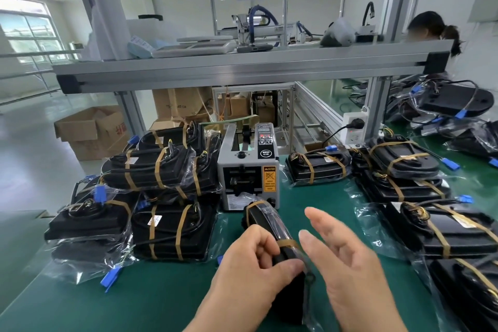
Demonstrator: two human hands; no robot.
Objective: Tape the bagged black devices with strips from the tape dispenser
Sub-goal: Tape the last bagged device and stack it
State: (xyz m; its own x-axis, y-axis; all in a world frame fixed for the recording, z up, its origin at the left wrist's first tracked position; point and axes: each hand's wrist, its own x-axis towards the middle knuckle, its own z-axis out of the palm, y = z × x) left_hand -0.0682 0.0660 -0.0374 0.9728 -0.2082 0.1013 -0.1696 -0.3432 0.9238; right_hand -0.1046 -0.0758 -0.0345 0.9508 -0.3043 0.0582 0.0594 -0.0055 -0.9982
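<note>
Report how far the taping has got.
Done: the left pile of bagged black devices and the right pile beside the grey tape dispenser carry brown strips. In hand: the left hand grips one device bearing two strips; the right hand is open beside it. Left: the far-right back bagged devices show no tape.

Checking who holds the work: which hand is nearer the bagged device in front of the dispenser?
Left. The left hand grips the bagged device around its middle; the right hand hovers just to its right.

Factory assembly line: aluminium-frame workbench (253, 67), green mat (161, 291), cardboard cartons (91, 132).
</note>
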